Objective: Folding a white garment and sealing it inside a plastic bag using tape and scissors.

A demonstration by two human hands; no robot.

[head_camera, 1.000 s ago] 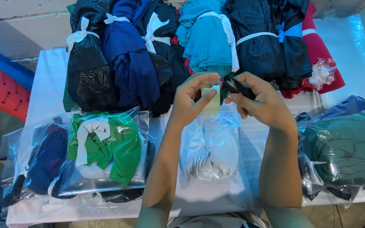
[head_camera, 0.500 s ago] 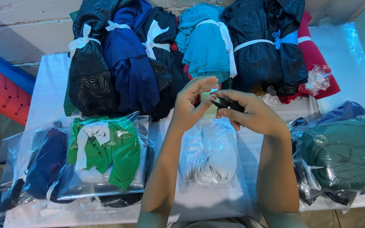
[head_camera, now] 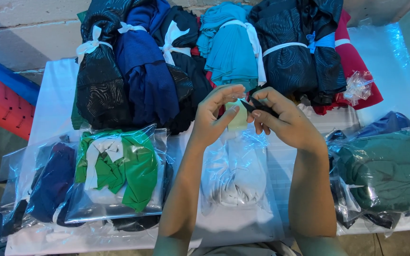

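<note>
Above the middle of the white surface (head_camera: 53,95), both hands were raised close together, forearms running up from the bottom edge. Left hand (head_camera: 214,116) stood with palm turned inward, fingers loosely curled and narrow, thumb and forefinger pinching a pale green slip (head_camera: 237,118). Right hand (head_camera: 283,121) lay just beside it, fingers folded over and closed on a small black strip (head_camera: 259,105), whose tip met the top of the pale slip. Directly under the hands lay one clear bag with white cloth (head_camera: 236,175). Counted along the far edge: five tied bundles of fabric, namely a black patterned one (head_camera: 98,85), a dark blue one (head_camera: 145,76), a black one with a white tie (head_camera: 186,61), a turquoise one (head_camera: 231,47) and a dark patterned one with a blue tie (head_camera: 300,52), plus red cloth (head_camera: 357,61) behind. Counted at the left: a bagged green and white garment (head_camera: 119,166) and a bagged dark navy piece (head_camera: 48,182). At the right: one bagged dark green garment (head_camera: 390,170). Compared with half a second earlier, the right hand had lifted slightly and the pale slip showed more plainly between the two hands; bundles and bags lay unchanged.
</note>
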